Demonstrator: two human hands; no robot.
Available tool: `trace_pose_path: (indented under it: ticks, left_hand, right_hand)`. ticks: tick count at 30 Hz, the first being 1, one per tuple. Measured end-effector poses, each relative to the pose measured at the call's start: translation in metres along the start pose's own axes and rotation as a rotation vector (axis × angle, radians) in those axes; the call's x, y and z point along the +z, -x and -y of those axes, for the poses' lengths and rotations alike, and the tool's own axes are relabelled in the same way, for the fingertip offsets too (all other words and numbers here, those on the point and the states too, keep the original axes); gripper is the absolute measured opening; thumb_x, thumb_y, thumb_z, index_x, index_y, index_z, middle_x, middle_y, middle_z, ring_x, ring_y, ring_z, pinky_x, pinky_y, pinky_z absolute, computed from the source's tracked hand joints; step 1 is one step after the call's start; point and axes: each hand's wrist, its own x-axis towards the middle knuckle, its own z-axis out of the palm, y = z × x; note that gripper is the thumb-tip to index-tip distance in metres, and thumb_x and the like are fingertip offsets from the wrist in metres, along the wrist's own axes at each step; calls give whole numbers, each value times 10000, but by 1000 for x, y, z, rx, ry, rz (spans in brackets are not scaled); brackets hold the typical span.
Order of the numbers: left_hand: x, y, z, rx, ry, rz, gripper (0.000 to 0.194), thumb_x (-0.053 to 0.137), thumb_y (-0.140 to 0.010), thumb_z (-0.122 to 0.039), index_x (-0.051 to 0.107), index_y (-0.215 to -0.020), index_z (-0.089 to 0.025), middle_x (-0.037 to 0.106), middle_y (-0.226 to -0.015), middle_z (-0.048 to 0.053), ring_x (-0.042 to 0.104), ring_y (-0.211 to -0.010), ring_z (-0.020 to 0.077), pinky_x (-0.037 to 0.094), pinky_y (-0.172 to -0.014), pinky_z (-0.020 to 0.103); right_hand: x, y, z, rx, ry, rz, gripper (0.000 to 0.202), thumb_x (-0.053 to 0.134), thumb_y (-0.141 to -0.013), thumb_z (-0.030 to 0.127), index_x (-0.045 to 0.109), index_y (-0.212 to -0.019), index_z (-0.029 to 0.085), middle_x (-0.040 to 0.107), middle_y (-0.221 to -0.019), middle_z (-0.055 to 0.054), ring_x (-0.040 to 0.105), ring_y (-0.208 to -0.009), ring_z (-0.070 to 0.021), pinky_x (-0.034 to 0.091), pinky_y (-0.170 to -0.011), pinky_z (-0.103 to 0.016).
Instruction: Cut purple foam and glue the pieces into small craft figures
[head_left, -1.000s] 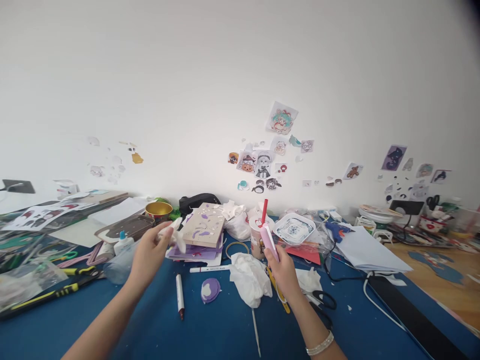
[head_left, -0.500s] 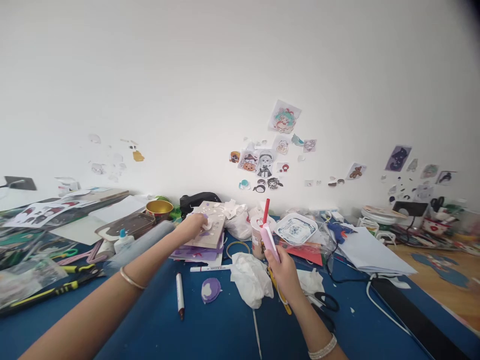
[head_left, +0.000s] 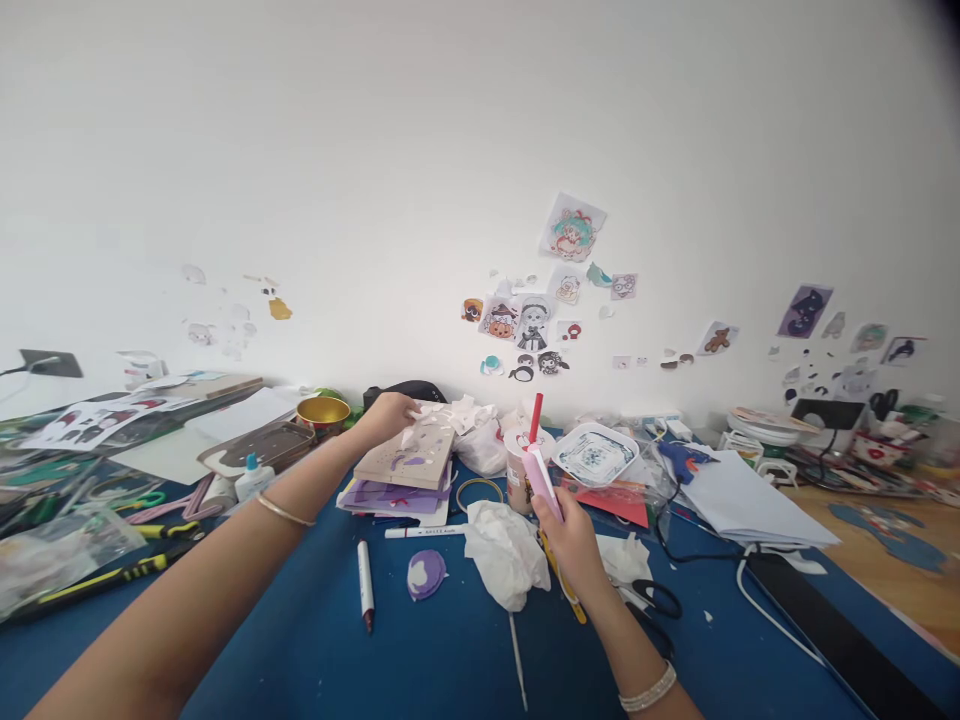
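My left hand (head_left: 388, 415) reaches far forward and rests on the far edge of a tan board (head_left: 409, 455) dotted with white and purple scraps; its fingers touch a white scrap there. The board lies on a stack of purple sheets (head_left: 390, 497). My right hand (head_left: 574, 540) is closed around a pink rolled paper tube (head_left: 541, 480), held upright in front of a paper cup (head_left: 519, 470) with a red stick (head_left: 535, 417) in it. A crumpled white tissue (head_left: 506, 552) lies just left of my right hand.
On the blue tabletop (head_left: 315, 650) lie a marker (head_left: 365, 583), a purple cutout (head_left: 425, 574), scissors (head_left: 656, 600), a white pen (head_left: 424, 531), a glue bottle (head_left: 252, 478) and a gold bowl (head_left: 323, 412). A blue glue gun (head_left: 679, 458), white papers (head_left: 750, 495) and cables lie at right.
My left hand went from holding a white scrap in the air to reaching out onto the tan board, then on to its far edge. My right hand stayed put with the pink tube.
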Motion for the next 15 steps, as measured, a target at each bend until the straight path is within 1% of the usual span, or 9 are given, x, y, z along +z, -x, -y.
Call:
trace_pose_path:
  ticks: [2,4,5,7,10,11,13,15]
  left_hand:
    - [15,2,-7,34,0,45,291,525,-850,-310,541,-1093,-150,568,-1119,71,577,-949,207,494,-799,398]
    - [23,2,-10,58,-2,72,278,515,-856,-305,540,-1096,-166,563,-1131,72,574,-955,200,492,-806,395]
    - [23,1,-10,63,0,78,285,518,-854,-307,537,-1100,-162,565,-1126,68,576,-949,203,495,-799,397]
    - [13,-4,-6,59,8,65,293,524,-851,-306,534,-1102,-155,568,-1118,69,580,-942,202,497,-792,398]
    - [-8,-12,2,17,26,-14,279,523,-851,-311,548,-1083,-159,570,-1118,62,573,-961,211,489,-809,402]
    - [-12,-13,3,3,35,-41,272,519,-852,-314,553,-1077,-164,569,-1123,59,569,-969,214,485,-816,402]
    - [-10,-11,1,-16,58,-72,266,516,-854,-316,557,-1071,-169,569,-1125,56,567,-972,215,483,-819,399]
    - [2,-5,-6,-14,91,-69,278,525,-850,-310,547,-1082,-158,572,-1113,63,574,-956,208,490,-805,402]
  right_hand:
    - [0,0,0,5,4,13,430,420,-775,601,546,-759,191,565,-552,-2,539,-530,-174,379,-519,-250]
    - [1,0,-1,6,8,2,439,417,-768,613,541,-740,192,570,-561,-7,539,-541,-175,377,-522,-251]
    - [1,-1,-1,8,9,-10,450,413,-763,622,542,-735,192,574,-566,-12,538,-545,-177,374,-521,-253]
    - [3,0,-1,9,9,-41,475,408,-751,639,556,-737,188,583,-578,-21,537,-554,-181,370,-523,-256]
    - [5,0,-1,10,9,-68,487,414,-739,646,571,-735,185,594,-593,-29,534,-561,-182,366,-523,-258]
    - [5,0,-1,12,9,-68,486,417,-738,646,572,-733,185,595,-595,-30,533,-561,-183,366,-522,-258]
    - [4,0,0,14,5,-62,484,416,-740,644,574,-733,186,597,-601,-32,534,-565,-184,366,-520,-259]
    - [1,0,1,13,5,-39,476,420,-746,634,575,-741,184,595,-603,-32,536,-569,-184,371,-520,-257]
